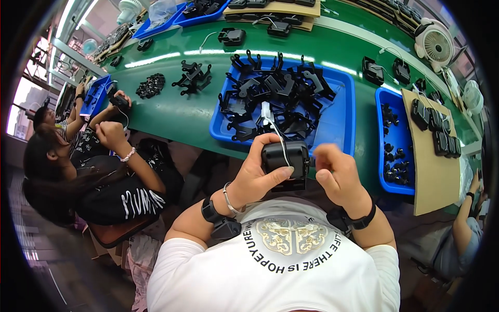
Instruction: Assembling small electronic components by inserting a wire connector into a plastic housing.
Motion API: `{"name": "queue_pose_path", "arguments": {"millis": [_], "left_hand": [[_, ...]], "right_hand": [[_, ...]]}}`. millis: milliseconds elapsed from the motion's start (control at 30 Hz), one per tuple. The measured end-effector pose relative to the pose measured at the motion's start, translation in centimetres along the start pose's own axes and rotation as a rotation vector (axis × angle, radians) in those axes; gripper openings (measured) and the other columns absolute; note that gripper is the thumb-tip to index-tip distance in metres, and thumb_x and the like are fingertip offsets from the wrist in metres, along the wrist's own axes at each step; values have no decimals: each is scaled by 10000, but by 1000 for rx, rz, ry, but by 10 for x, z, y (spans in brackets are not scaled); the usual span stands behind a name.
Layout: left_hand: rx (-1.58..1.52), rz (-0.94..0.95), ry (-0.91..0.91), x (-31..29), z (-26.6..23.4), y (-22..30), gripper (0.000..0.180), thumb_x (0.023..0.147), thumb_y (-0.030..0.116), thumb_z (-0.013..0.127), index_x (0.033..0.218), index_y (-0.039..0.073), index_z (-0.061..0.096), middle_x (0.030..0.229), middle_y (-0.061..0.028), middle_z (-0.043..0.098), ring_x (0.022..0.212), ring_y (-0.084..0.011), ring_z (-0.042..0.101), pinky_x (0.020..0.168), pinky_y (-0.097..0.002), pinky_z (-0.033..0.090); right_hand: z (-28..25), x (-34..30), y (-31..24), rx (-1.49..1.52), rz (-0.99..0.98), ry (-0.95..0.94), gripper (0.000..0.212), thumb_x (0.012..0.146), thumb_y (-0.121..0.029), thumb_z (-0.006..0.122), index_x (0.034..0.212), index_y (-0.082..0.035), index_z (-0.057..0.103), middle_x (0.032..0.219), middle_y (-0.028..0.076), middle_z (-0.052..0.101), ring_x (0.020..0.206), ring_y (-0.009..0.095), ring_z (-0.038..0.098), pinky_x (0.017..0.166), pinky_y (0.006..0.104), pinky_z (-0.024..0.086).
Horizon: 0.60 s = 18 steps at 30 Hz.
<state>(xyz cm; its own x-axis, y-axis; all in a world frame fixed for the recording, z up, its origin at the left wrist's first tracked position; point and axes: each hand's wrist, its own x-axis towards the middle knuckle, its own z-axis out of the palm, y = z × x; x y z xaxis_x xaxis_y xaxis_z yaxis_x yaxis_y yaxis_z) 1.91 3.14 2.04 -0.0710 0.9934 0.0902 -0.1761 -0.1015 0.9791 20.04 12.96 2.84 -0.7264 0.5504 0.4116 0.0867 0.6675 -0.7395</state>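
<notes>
Head view: the person's left hand (253,179) holds a black box (297,154), its thumb laid across the front and its forefinger hooked around the upper edge. To the right of that grip, the right hand (343,174) is beside the box with fingers loosely curled and a modest gap between thumb and forefinger; nothing shows in the gap, though blur hides whether a fingertip brushes the box. A white cable (284,144) runs up from under the left thumb to a white plug (267,111), which lies beyond the fingers over a heap of black brackets (280,86); whether it touches them cannot be told.

That loose plug could well catch among the brackets' arms if the box were pulled back, tugging the cable. The box might also slip, since one hand alone seems to bear it and its casing looks smooth.

The box has rounded corners and a slight sheen, probably plastic. Past the fingertips, the brackets are angular, with thin arms, in a shiny blue tray (349,112) on a glossy green table (171,112). Farther right of the right hand lies a flat, matt brown cardboard sheet (436,190).
</notes>
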Motion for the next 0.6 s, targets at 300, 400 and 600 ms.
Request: {"name": "queue_pose_path", "arguments": {"millis": [300, 400, 600], "left_hand": [[-23, -5, 55, 1, 0, -2, 536, 799, -15, 618, 1226, 74, 307, 1051, -82, 496, 898, -117, 533, 738, -246, 486], [-62, -36, 42, 0, 2, -4, 540, 795, -17, 621, 1227, 75, 310, 1059, -83, 498, 898, -117, 531, 746, -246, 483], [-96, -66, 45, -6, 4, -5, 555, 792, -25, 620, 1238, 77, 307, 1071, -79, 500, 895, -114, 529, 763, -241, 476]], "right_hand": [[4, 4, -5, 23, 69, 142, 254, 900, -249, 544, 777, -28, 563, 641, 117, 532, 558, 262, 537, 516, 339, 421], [10, 4, -1, -18, 21, 195, 238, 887, -246, 558, 762, -44, 554, 641, 106, 536, 560, 287, 537, 513, 347, 423], [6, 3, -2, -134, 26, 79, 202, 839, -211, 603, 740, -47, 537, 628, 102, 527, 576, 302, 544, 503, 363, 415]]}}
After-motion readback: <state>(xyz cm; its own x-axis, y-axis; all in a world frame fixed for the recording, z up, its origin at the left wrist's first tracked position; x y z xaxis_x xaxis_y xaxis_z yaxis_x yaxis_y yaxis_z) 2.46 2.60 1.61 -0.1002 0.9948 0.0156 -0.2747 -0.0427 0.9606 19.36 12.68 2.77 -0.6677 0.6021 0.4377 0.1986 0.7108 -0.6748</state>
